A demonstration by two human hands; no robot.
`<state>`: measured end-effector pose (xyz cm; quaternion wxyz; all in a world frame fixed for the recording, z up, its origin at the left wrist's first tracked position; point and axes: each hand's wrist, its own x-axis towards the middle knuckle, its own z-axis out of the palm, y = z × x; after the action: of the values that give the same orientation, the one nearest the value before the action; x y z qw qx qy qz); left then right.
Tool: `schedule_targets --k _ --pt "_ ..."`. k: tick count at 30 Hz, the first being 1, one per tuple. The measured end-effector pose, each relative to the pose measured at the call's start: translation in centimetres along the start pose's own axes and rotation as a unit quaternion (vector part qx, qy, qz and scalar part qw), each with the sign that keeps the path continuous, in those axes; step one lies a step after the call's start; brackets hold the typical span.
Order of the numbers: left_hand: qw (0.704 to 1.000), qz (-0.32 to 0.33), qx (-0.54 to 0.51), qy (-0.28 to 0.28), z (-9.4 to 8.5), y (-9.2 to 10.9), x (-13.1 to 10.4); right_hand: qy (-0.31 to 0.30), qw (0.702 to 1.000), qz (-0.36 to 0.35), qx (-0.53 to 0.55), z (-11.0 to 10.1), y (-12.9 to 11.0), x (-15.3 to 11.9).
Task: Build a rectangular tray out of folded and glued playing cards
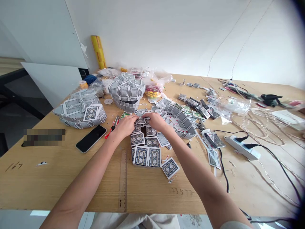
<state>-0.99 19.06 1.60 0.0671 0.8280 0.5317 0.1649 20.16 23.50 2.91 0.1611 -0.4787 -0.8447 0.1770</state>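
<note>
A long structure built of dark blue-backed playing cards lies in front of me, with a dark gap near its middle. At its far end my left hand has its fingers closed on the cards from the left. My right hand grips the same end from the right, fingertips near those of the left hand. Both thumbs are partly hidden. A loose playing card lies by the near right corner. Left of my left hand is a red-handled tool. A transparent ruler lies nearer me.
Card-built shapes stand around: a lidded one, a flat one and an open tray. A phone lies left. On the right are a power strip, cables and coiled rope. A yellow roll leans at the back.
</note>
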Motion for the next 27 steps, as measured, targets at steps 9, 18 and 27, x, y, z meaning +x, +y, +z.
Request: schedule_targets --k 9,18,27 --pt "1.000 -0.003 0.009 0.007 0.4 0.3 -0.1 0.020 0.999 -0.029 -0.019 -0.4 -0.9 -1.2" --pt "0.999 -0.028 -0.008 0.017 -1.4 0.2 -0.4 0.071 0.997 0.019 0.016 -3.0 -3.1 -16.4" --pt "0.996 -0.002 -0.056 0.073 -6.1 2.5 -1.8 0.064 0.997 0.038 -0.022 4.5 -2.1 -27.0"
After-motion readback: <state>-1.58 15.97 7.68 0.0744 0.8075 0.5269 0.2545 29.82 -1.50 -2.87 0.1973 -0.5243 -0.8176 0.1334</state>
